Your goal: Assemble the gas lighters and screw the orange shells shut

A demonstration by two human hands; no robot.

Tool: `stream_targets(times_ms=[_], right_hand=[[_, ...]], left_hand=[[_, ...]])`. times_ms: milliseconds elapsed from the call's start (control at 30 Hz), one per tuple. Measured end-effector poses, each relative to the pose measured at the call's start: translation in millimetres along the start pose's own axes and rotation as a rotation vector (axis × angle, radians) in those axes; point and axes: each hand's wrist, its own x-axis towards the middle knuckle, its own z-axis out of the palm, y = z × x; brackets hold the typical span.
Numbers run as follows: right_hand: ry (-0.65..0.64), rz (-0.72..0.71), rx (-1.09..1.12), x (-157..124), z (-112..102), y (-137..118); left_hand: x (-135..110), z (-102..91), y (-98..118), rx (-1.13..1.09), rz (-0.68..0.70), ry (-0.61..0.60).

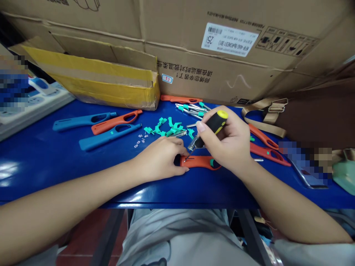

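An orange lighter [198,162] lies flat on the blue table, its long side facing me. My left hand [163,157] pinches its left end between thumb and fingers. In my right hand [233,142] is a screwdriver [210,129] with a black and yellow handle, tilted so that its thin tip meets the slot near the lighter's left end. The lighter's right end is partly hidden under my right hand. Just beyond my hands lie several green plastic pieces [158,129], small clear pieces and metal rods [191,109] with green parts.
To the left lie blue lighter shells [111,136] and an orange one [116,122]. Red-orange shells [270,154] and a phone [309,173] are on the right. A yellow-taped cardboard box [97,81] and a large carton [188,44] stand behind. A power strip [36,107] borders the left.
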Motion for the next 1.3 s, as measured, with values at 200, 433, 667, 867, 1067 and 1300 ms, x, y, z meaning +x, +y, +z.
stream_targets(times_ms=[200, 433, 667, 867, 1067, 1300], right_hand=[[-0.016, -0.014, 0.0, -1, -1, 1], [-0.008, -0.005, -0.01, -3, 0, 1], [-0.013, 0.002, -0.038, -5, 0, 2], [-0.051, -0.121, -0.119, -8, -5, 9], [-0.382, -0.035, -0.036, -5, -21, 4], [-0.298, -0.298, -0.254, 1, -28, 2]], left_hand=[[0, 0.0, -1, -0.008, -0.001, -0.012], [1, -0.6, 0, -0.007, -0.001, -0.007], [0, -1.6, 2, -0.053, 0.008, 0.017], [0, -0.4, 0, -0.037, 0.009, 0.014], [-1, -2.5, 1, -0.007, 0.021, 0.01], [-2, -0.9, 1, 0.035, 0.026, 0.029]])
